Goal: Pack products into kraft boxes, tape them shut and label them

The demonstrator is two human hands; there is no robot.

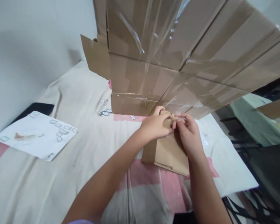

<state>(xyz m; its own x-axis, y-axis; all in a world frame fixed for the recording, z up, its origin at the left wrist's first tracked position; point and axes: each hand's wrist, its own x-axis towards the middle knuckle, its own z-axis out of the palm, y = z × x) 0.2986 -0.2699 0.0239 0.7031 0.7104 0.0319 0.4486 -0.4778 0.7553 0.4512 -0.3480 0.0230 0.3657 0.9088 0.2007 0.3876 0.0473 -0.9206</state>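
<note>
A small brown cardboard box (171,152) lies in front of me on the cloth-covered surface, below a tall stack of taped boxes. My left hand (155,124) is closed over the box's far part, its fingers spread around the edge and thumb on top. Right beside it, my right hand (189,130) is closed in a pinch at the same far end of the box. Something small and pale shows between those fingertips, too unclear to name. The two hands' fingertips nearly meet, and they hide part of the box's top.
Stacked cardboard boxes (135,74) wrapped in clear tape rise behind my hands, with a loose flap (95,57) at left. Crumpled foil (105,112) lies near their base. A paper with drawings (37,135) partly covers a black object (43,108) at left. White board (233,161) lies at right.
</note>
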